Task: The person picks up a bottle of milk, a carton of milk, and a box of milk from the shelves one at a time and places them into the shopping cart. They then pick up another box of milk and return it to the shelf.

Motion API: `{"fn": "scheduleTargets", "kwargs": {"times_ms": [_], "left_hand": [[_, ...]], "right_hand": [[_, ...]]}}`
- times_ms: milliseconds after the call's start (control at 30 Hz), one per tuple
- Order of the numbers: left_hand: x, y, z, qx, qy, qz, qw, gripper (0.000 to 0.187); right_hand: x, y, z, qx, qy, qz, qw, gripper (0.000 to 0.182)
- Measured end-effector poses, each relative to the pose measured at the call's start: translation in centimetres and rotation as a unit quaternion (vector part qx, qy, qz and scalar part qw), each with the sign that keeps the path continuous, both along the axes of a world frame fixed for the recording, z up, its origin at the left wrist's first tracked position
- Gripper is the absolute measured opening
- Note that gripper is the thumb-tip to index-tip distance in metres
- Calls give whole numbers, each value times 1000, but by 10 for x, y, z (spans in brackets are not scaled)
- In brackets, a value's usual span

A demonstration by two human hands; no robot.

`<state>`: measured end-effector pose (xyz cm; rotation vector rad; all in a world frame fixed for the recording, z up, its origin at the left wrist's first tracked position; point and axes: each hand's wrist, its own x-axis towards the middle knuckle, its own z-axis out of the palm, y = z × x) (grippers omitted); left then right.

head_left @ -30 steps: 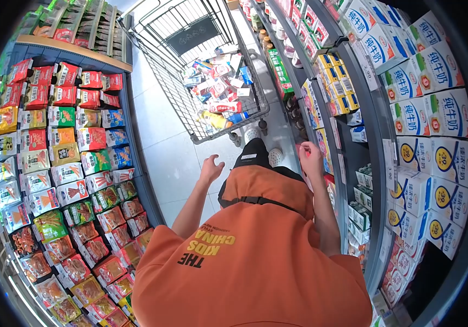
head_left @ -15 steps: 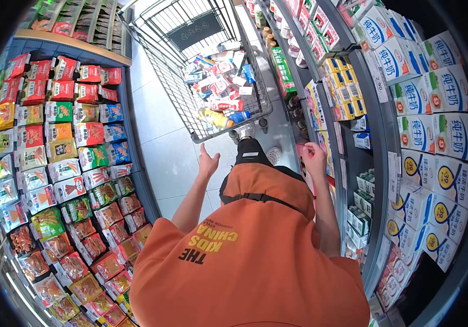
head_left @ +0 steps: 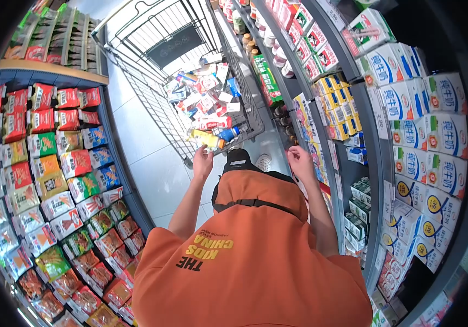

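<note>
My left hand [head_left: 203,165] is at the near end of a wire shopping cart [head_left: 254,133], its fingers slightly bent and overlapping the cart's rim in this view. My right hand [head_left: 301,164] is raised beside the right-hand shelves, its fingers curled together with nothing visible in them. Inside the cart, a yellow bottle [head_left: 205,137] and a blue bottle [head_left: 228,134] lie closest to me. Behind them is a red-and-white pack [head_left: 212,122] and a heap of mixed small packages [head_left: 205,87].
A rack of bagged snacks [head_left: 54,163] rises along my left. Shelves on the right hold milk cartons [head_left: 408,133], yellow boxes [head_left: 337,109], dark green cartons [head_left: 360,210] and a long green box [head_left: 267,79]. Pale floor tiles [head_left: 149,174] lie between rack and cart.
My left hand has gone from thumb and finger spread to more bent fingers by the cart's rim. The view has shifted, and cart and shelves sit lower and further left.
</note>
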<state>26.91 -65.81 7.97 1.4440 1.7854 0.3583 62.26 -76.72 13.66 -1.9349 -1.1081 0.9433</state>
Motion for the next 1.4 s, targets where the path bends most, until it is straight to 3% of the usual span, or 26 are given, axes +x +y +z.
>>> {"fn": "scheduleTargets", "kwargs": {"times_ms": [67, 100, 133, 200, 267, 333, 400, 467, 533, 600, 667, 733, 833, 933, 967, 1067, 1100, 1167, 1233, 1400], "left_hand": [[-8, 16, -23, 12, 58, -37, 998, 49], [-6, 23, -9, -9, 68, -26, 997, 60], [-8, 26, -5, 43, 135, -27, 990, 66], [-17, 30, 3, 146, 267, -25, 952, 78], [-44, 29, -14, 186, 283, 33, 940, 92], [-73, 24, -36, 139, 266, 136, 944, 96], [-97, 13, -58, -1, 153, 201, 968, 94], [-117, 0, -86, -174, -22, 244, 954, 81], [-98, 2, -62, -276, -162, 201, 926, 67], [-85, -1, -78, -184, -143, 253, 939, 60], [-74, 14, -71, -193, -98, 285, 934, 64], [-78, 26, -70, -202, -62, 270, 940, 66], [-85, 52, -71, -213, -119, 293, 925, 69], [-87, 77, -73, -162, -114, 258, 946, 69], [-90, 85, -73, -159, -117, 245, 949, 68], [-97, 119, -66, -173, -106, 210, 957, 67], [-101, 128, -68, -179, -95, 196, 959, 67], [-105, 147, -75, -142, -93, 176, 970, 67], [-123, 153, -130, -56, -105, 164, 979, 67], [-119, 215, -105, -116, -66, 207, 969, 68]], "right_hand": [[-5, 11, 4, -20, -10, -3, 1000, 17], [-9, 18, 7, -26, -14, -3, 1000, 18], [-11, 25, 7, -30, -18, -2, 999, 19], [-18, 39, -19, -103, 23, -8, 994, 35], [-28, 59, -42, -194, 78, -4, 978, 50], [-51, 87, -43, -289, 248, -47, 923, 74], [-64, 107, -70, -295, 387, -65, 871, 94], [-79, 124, -86, -264, 380, -118, 879, 101], [-85, 137, -71, -270, 364, -110, 884, 104], [-89, 146, -65, -278, 360, -114, 883, 106], [-90, 154, -73, -290, 365, -122, 876, 106], [-92, 166, -79, -289, 346, -129, 883, 108], [-101, 181, -101, -264, 305, -98, 910, 108], [-106, 205, -103, -292, 136, -55, 945, 104], [-102, 214, -102, -319, 172, -29, 932, 102], [-127, 243, -35, -252, -163, 94, 949, 102], [-129, 249, -26, -142, -205, 147, 957, 96], [-136, 266, -39, -137, -244, 276, 920, 89], [-141, 281, -44, -188, -236, 381, 874, 79], [-149, 323, -39, -190, -260, 409, 854, 83]]}}
